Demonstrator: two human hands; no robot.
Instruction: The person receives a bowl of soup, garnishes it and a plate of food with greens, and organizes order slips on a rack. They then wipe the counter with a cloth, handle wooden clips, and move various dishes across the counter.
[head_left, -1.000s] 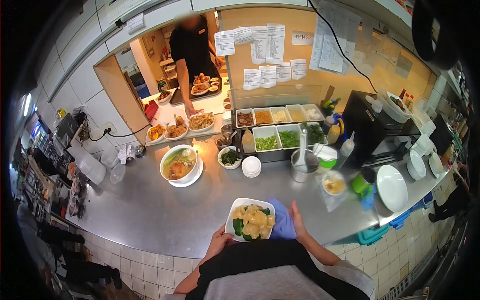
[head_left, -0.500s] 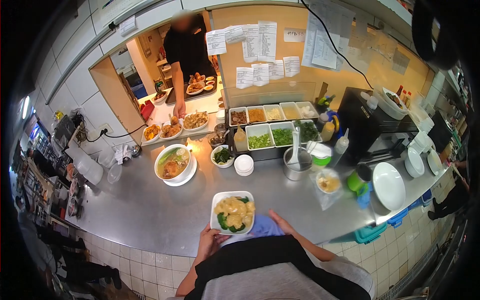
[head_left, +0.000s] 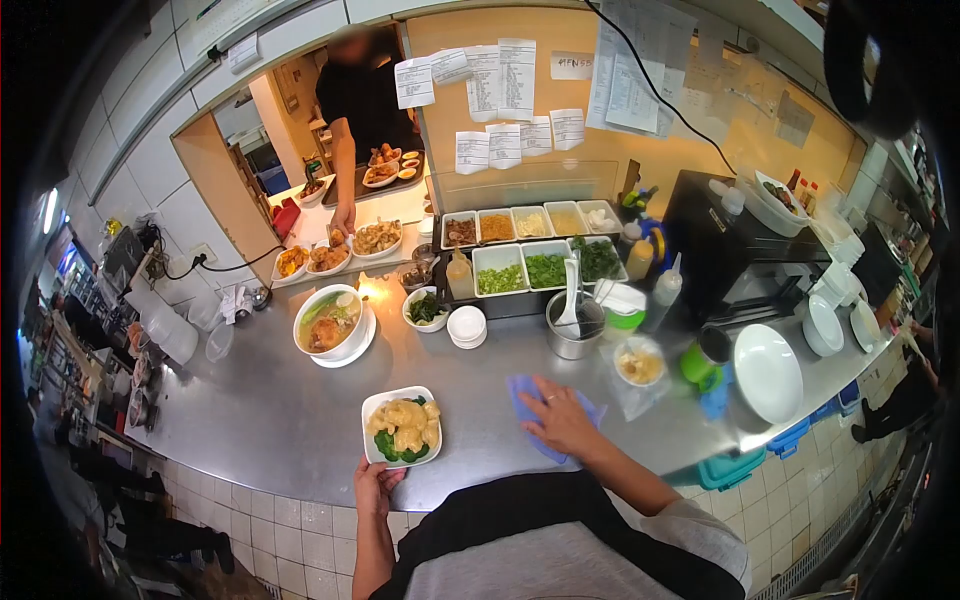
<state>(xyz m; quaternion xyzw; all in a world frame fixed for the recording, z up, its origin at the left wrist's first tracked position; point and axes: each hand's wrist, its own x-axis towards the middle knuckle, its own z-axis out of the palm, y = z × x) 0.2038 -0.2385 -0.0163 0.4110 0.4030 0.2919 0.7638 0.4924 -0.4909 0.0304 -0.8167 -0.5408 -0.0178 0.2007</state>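
Observation:
My left hand (head_left: 378, 487) grips the lower edge of a square white dish (head_left: 374, 402) at the front of the steel counter. Broccoli (head_left: 388, 450) lies in the dish under chunks coated in a pale yellow sauce (head_left: 410, 415). Over to the right, my right hand (head_left: 557, 420) lies palm down on a blue cloth (head_left: 578, 410), its fingers spread across the cloth. The cloth is spread on the counter, partly hidden by the hand.
A soup bowl (head_left: 303, 328) stands on a plate at the left. Behind are stacked small white dishes (head_left: 467, 327), topping trays (head_left: 500, 293) and a metal pot with a ladle (head_left: 575, 348). A bagged cup (head_left: 640, 368) and green mug (head_left: 703, 367) stand right. A person's hand (head_left: 343, 220) reaches through the hatch.
The white dish and my left hand have shifted left. My right hand has moved forward onto the counter with the blue cloth, which was near my body before.

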